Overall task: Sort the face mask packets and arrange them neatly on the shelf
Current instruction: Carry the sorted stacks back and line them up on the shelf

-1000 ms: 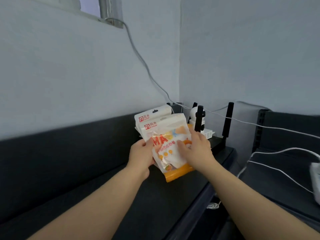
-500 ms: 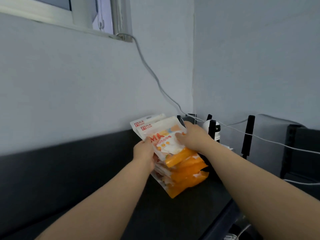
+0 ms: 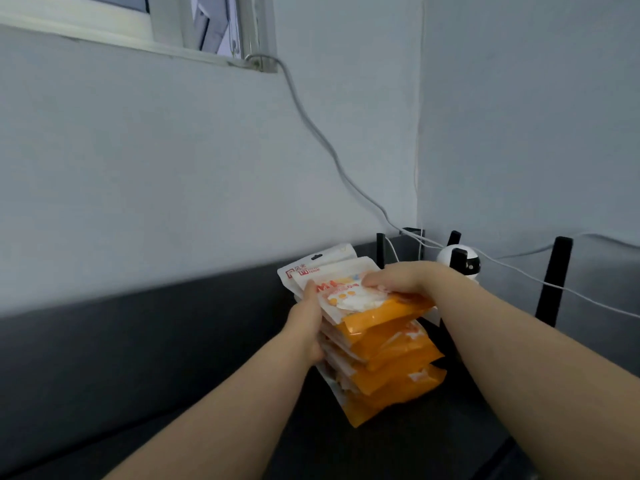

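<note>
head view: a second ago both hands held a couple of packets up clear of the shelf. now the top packet (image 3: 360, 299), white with an orange foot, lies on a pile of white and orange plastic face mask packets (image 3: 388, 362) standing on the dark flat shelf (image 3: 433, 452), near the corner of the grey walls.

the left hand (image 3: 308, 323) has dropped to the pile's left flank and holds it, thumb laid up along the top packet's edge. the right hand (image 3: 398, 277) has come down flat over the top packet and presses it with bent fingers; its thumb is hidden, so i cannot tell whether it pinches.

the small round white camera (image 3: 460, 261), the upright black antennas (image 3: 554, 278) and the thin white cable (image 3: 329, 147) stand just behind, as before.

my reading: this packet has joined its kind, but the orange ends step out unevenly towards the viewer and the pile leans, so squaring it up remains.
</note>
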